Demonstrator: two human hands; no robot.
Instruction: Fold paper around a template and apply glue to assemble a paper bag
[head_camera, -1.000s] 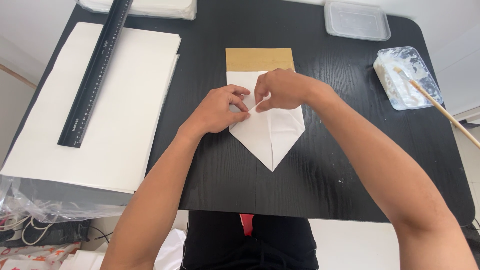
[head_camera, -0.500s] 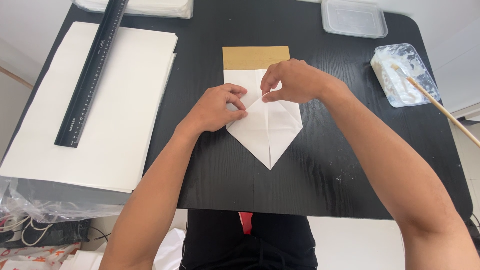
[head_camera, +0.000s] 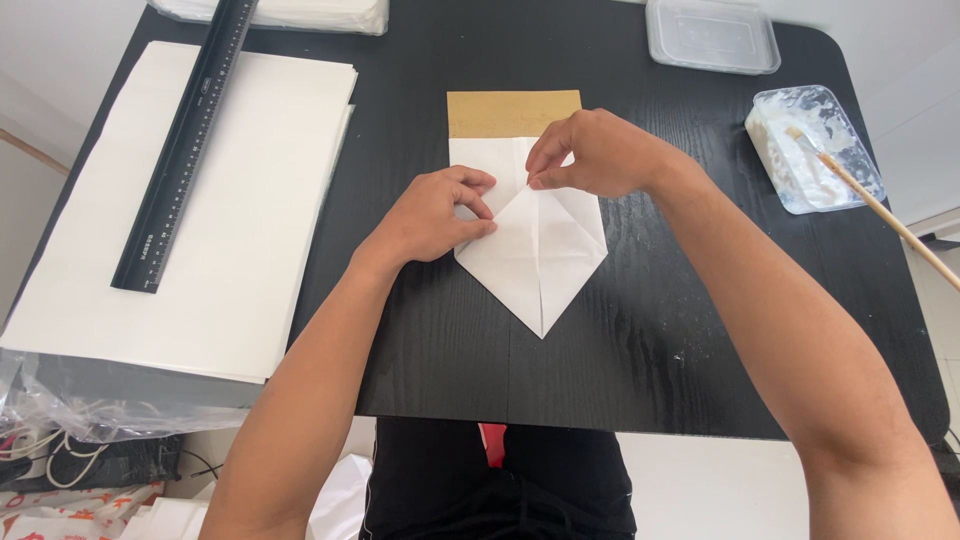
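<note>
The folded paper (head_camera: 540, 250) lies flat at the centre of the frame on the black table (head_camera: 650, 340), its point aimed toward the lower edge and a tan band along its top. Your right hand (head_camera: 600, 155) pinches a flap edge near the paper's upper middle, thumb and forefinger closed on it. Your left hand (head_camera: 435, 215) presses the paper's left side, fingers curled with the tips down on the sheet. At left, a ruler (head_camera: 185, 145) rests on a stack of white sheets (head_camera: 230, 260). At upper right sit a clear lidded box (head_camera: 712, 35) and a paste tray (head_camera: 815, 148) with a brush (head_camera: 880, 210) in it.
</note>
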